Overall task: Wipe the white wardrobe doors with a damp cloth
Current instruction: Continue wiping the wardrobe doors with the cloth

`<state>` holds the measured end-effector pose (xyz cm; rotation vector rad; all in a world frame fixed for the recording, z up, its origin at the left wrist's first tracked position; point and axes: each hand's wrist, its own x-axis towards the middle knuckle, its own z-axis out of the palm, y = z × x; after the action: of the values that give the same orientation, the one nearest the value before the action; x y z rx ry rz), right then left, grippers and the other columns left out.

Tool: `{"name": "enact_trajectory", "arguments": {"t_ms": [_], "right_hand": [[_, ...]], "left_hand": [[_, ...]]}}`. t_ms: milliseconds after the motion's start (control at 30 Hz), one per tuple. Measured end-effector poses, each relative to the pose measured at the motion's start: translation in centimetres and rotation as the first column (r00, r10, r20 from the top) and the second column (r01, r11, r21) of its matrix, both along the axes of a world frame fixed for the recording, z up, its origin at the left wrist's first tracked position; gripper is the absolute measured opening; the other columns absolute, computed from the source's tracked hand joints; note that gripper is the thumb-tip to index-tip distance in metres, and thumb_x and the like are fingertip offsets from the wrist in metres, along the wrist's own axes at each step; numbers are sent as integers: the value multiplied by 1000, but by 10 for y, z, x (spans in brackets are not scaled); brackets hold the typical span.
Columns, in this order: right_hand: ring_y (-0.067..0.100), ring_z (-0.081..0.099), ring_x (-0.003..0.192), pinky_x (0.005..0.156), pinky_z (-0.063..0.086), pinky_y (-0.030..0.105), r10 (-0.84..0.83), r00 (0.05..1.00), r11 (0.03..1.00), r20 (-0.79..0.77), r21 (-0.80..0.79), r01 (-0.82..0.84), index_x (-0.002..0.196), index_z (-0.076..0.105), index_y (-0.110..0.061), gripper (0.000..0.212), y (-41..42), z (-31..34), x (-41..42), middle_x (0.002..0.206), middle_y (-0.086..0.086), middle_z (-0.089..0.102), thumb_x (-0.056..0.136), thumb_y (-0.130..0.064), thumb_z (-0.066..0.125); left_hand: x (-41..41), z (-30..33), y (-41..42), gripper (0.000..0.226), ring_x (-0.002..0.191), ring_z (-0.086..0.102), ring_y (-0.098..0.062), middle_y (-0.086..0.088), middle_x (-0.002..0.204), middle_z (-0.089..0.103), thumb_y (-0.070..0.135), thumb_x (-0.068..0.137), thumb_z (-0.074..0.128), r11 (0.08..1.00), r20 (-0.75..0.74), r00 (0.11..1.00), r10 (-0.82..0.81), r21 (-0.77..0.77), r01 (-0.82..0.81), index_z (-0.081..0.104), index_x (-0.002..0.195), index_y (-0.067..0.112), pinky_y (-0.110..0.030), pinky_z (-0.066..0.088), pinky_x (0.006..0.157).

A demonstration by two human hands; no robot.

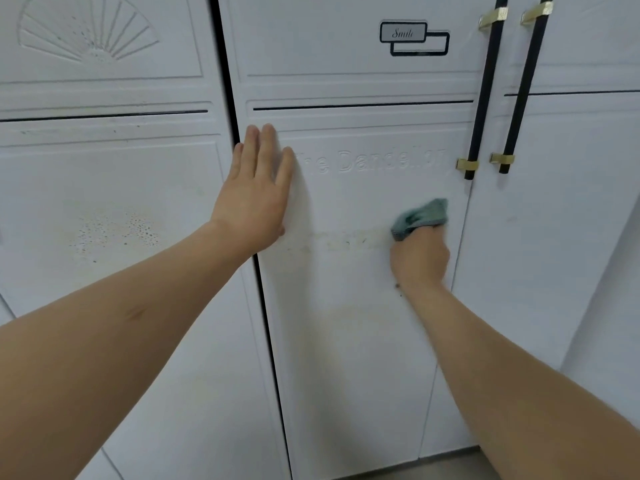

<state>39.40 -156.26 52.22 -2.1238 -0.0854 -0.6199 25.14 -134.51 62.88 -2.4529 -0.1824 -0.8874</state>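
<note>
Straight ahead: three white wardrobe doors fill the view, seen from close up and slightly above.
Middle door (363, 306): the one being wiped. It carries raised lettering that reads roughly "The Dandelion", partly hidden behind the left hand, and a thin dark groove above that.
Left hand (254, 199): laid flat against the middle door near its left edge, fingers straight and close together, pointing up. It holds nothing; the palm presses on the door surface.
Right hand (419, 259): curled into a fist around a cloth, knuckles toward the camera, pressed to the middle door at its right side, below the lettering.
Cloth (420, 218): teal-green and bunched, sticking out above the right fist and touching the door.
Stain (339, 242): a faint yellowish, speckled band running across the middle door between the two hands, ending just beside the cloth.
Left door (110, 209): has an embossed fan pattern near the top and a patch of small dark specks lower down.
Right door (554, 237): plain white; its edge sits just right of the cloth.
Handles (479, 98): two long black bars with gold brackets, one on each side of the seam between middle and right doors, above the right hand.
Label (403, 32): a small dark-framed plate reading "Smile", high on the middle door.
Floor (450, 467): a grey strip shows at the bottom.
</note>
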Motion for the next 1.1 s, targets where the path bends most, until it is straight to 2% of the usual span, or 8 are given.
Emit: {"name": "enact_trajectory", "arguments": {"t_ms": [133, 233, 400, 567, 733, 833, 967, 1100], "right_hand": [[43, 63, 97, 82, 57, 45, 182, 971, 978, 153, -135, -162, 141, 44, 4, 69, 65, -11, -46, 130, 25, 57, 75, 3, 63], [40, 62, 71, 58, 56, 37, 342, 843, 892, 415, -427, -151, 125, 62, 6, 65, 97, -28, -66, 105, 25, 62, 60, 0, 71], [30, 49, 66, 50, 41, 36, 533, 666, 725, 522, -687, -41, 148, 49, -11, 67, 83, -30, -50, 95, 11, 59, 82, -7, 38], [34, 54, 70, 54, 45, 38, 370, 730, 775, 575, -624, 100, 151, 43, -9, 79, 1, -11, 4, 115, 19, 62, 77, -12, 72], [38, 56, 87, 67, 51, 43, 89, 945, 927, 314, -373, 37, 137, 49, -3, 57, -72, -14, 47, 114, 21, 56, 85, -10, 69], [38, 56, 91, 70, 53, 46, 79, 976, 962, 204, -273, -21, 120, 58, 2, 41, -80, -47, 46, 110, 19, 54, 82, -5, 71], [40, 59, 97, 79, 56, 49, 74, 988, 991, 136, -125, -57, 133, 53, 3, 57, -39, -88, 24, 124, 20, 57, 77, 4, 66], [42, 60, 77, 60, 52, 41, 310, 910, 919, 277, -333, -212, 123, 61, 1, 58, 35, -111, -20, 110, 22, 59, 64, 4, 64]], "left_hand": [[0, 0, 0, 128, 148, -7, -56, -36, 160, -10, 41, 67, 90, 1000, 5, 1000, 3, 11, -3, 6, 156, 1, -62, 7, 122], [1, 0, -1, 125, 148, -8, -55, -36, 160, -11, 38, 70, 88, 1000, 7, 1000, 15, 21, -16, 6, 156, 1, -60, 6, 123], [2, -1, -9, 115, 147, -11, -57, -37, 158, -15, 25, 71, 80, 998, 8, 998, 65, 19, -65, 4, 154, -1, -61, 6, 122], [9, -5, -27, 125, 147, -13, -55, -36, 158, -16, 56, 69, 78, 990, 43, 993, 112, -87, -108, 6, 153, -2, -64, 4, 121], [23, -13, -44, 134, 148, -9, -54, -37, 159, -13, 66, 67, 80, 972, 114, 983, 143, -204, -118, 6, 152, -7, -66, 6, 120], [30, -16, -43, 136, 148, -7, -56, -39, 158, -10, 70, 66, 77, 973, 137, 975, 176, -172, -152, 7, 152, -9, -67, 9, 119], [33, -19, -42, 136, 148, -5, -56, -39, 158, -8, 72, 66, 74, 974, 160, 968, 195, -143, -173, 8, 152, -9, -66, 10, 120], [35, -21, -40, 136, 148, -4, -56, -39, 159, -7, 72, 65, 75, 974, 164, 965, 206, -132, -185, 8, 152, -8, -66, 10, 120]]}}
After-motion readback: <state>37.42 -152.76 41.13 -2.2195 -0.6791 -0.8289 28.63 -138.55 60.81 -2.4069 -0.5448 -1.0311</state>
